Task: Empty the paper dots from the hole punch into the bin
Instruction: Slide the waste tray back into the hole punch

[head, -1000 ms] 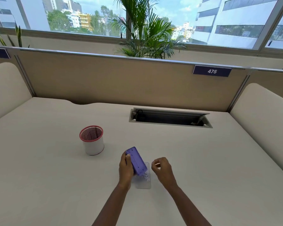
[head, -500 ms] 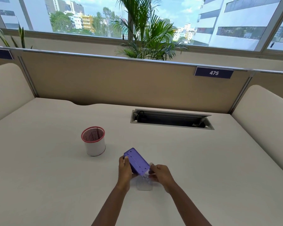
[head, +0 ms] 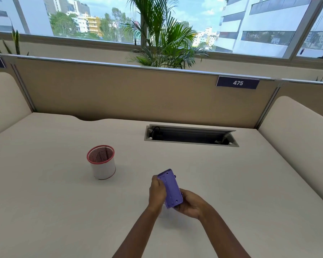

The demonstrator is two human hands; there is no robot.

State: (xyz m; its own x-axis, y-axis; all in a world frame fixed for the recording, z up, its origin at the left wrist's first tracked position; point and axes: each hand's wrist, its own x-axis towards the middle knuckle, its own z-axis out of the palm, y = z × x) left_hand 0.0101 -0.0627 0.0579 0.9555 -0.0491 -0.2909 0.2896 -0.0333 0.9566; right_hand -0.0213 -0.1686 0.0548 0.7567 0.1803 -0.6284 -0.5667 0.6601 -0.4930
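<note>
While you hold the purple hole punch (head: 171, 189) w/ both hands, base side up and tilted, it hangs just above the surface (head: 231, 183), near your body and well apart from the bin (head: 102, 162). Your left hand (head: 157, 192) wraps its left edge, fingers pressed around it; your right hand (head: 191, 203) cups the near, lower end, fingers curled on it. A faint clear piece shows below the punch, but I cannot tell what it is or if it is attached.

The step now is, I think, bringing the punch to the bin, which stands upright to your left w/ its red rim open. Keep the punch level and the base closed while you move, so no dots fall on the surface. Bring it right over the opening, low and close to the rim, before you open or tip anything. Then tap gently; dots are light and stick by static, approx. two or three taps may be needed.
</note>
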